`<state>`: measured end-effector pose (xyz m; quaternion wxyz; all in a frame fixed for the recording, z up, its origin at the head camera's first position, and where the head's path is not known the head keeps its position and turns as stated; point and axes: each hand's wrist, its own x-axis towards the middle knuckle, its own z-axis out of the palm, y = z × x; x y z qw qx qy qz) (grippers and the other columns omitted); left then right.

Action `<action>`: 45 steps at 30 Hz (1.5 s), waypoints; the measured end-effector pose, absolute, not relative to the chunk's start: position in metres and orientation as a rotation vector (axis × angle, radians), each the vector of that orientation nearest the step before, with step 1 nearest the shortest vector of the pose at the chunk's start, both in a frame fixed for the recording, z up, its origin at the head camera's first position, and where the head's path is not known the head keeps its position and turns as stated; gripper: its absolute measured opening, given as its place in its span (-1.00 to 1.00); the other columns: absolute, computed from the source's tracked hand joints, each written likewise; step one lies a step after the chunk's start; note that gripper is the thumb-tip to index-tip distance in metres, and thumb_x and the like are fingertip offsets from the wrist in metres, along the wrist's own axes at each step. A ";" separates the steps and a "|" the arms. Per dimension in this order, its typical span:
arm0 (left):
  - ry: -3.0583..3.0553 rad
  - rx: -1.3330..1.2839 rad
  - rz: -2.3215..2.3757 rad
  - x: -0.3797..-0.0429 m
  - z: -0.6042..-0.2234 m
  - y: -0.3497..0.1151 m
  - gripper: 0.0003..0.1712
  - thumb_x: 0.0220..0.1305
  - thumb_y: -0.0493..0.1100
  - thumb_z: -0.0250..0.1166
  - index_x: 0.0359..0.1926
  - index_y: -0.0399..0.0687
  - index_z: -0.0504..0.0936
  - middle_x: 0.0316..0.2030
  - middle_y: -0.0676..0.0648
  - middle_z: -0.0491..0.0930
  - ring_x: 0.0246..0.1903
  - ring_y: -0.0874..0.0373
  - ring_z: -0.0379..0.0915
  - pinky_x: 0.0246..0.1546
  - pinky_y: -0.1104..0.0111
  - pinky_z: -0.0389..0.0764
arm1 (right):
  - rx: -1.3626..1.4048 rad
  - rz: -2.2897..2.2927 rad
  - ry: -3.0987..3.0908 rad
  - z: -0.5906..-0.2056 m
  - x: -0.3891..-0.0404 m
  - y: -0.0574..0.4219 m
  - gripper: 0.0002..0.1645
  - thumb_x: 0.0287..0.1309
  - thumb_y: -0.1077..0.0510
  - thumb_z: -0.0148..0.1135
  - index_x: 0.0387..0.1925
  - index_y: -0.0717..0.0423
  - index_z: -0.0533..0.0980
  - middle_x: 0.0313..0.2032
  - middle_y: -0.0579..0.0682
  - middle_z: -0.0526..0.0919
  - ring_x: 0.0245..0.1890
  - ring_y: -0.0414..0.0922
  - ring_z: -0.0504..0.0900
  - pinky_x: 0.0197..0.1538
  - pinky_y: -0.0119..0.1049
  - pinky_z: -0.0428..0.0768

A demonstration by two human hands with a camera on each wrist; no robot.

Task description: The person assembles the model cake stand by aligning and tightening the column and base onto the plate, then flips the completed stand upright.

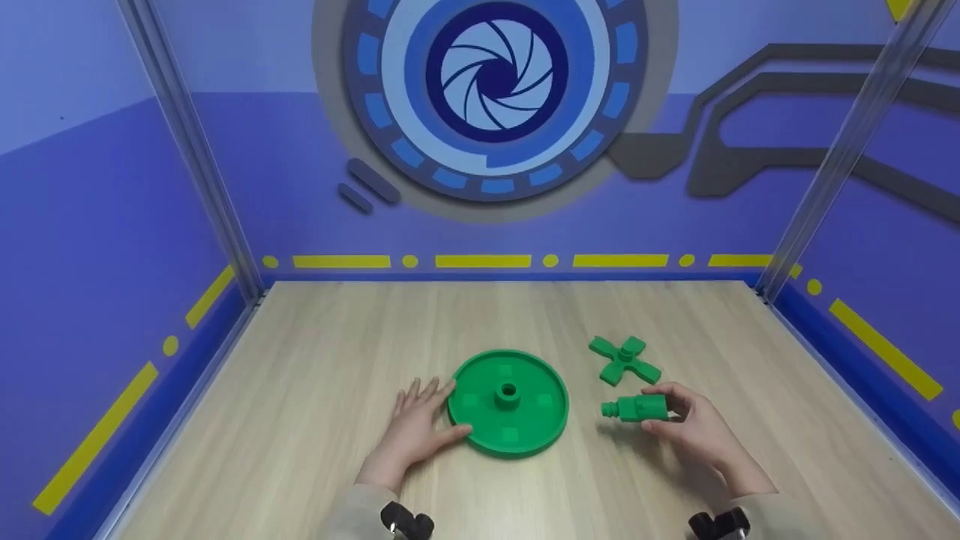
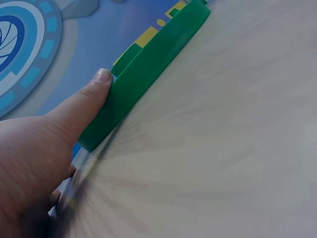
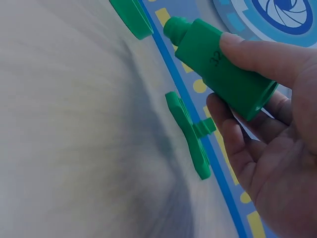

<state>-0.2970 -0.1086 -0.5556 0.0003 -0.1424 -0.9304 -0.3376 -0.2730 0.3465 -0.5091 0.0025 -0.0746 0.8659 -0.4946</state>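
Note:
A round green tray-like disc [image 1: 536, 426] with a raised rim and a hollow central hub lies flat on the table. My left hand [image 1: 414, 431] rests at its left side, fingers spread and fairly straight. In the left wrist view, the thumb touches the outer rim [image 2: 143, 82]. Between thumb and fingers, my right hand [image 1: 709, 431] holds a green stepped connector piece [image 1: 639, 408] off the table. Its narrow ribbed end points left toward the disc; its wider hollow end and a dark "32" marking show in the right wrist view, where my right hand [image 3: 282, 139] pinches it.
Behind the right hand, a green four-armed cross piece [image 1: 624, 360] lies with its central peg upward. The light wooden table [image 1: 337, 337] is bordered by blue printed walls [image 1: 247, 217] with metal corner posts [image 1: 202, 165].

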 end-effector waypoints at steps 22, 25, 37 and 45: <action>-2.916 -0.440 -1.056 -0.299 -0.553 -0.110 0.05 0.18 0.42 0.38 0.56 0.09 0.29 0.58 -0.27 0.14 0.62 -0.35 -0.22 0.63 -0.24 -0.23 | -0.460 -1.971 2.606 -0.499 -0.290 0.292 -0.39 0.12 0.40 0.45 0.21 0.31 0.49 -0.04 -0.15 0.71 0.01 -0.34 0.67 0.06 -0.47 0.68; -2.912 -0.442 -1.058 -0.299 -0.554 -0.110 0.05 0.18 0.41 0.39 0.56 0.08 0.29 0.58 -0.28 0.15 0.62 -0.36 -0.21 0.62 -0.25 -0.23 | -0.492 -1.979 2.589 -0.499 -0.292 0.284 -0.38 0.15 0.39 0.43 0.26 0.30 0.48 0.01 -0.08 0.71 0.04 -0.34 0.67 0.16 -0.51 0.64; -2.916 -0.450 -1.045 -0.298 -0.558 -0.110 0.06 0.18 0.43 0.37 0.56 0.06 0.29 0.58 -0.29 0.15 0.61 -0.37 -0.20 0.62 -0.26 -0.23 | -0.371 -2.067 2.485 -0.495 -0.304 0.246 -0.28 0.21 0.34 0.41 0.39 0.20 0.41 0.25 0.10 0.61 0.10 -0.35 0.66 0.14 -0.51 0.64; -2.907 -0.454 -1.067 -0.297 -0.557 -0.109 0.05 0.19 0.41 0.38 0.56 0.05 0.29 0.58 -0.29 0.15 0.61 -0.37 -0.20 0.62 -0.25 -0.24 | -0.387 -2.137 2.450 -0.493 -0.315 0.218 -0.46 0.18 0.34 0.44 0.21 0.22 0.55 0.07 0.08 0.72 0.04 -0.24 0.71 0.13 -0.43 0.68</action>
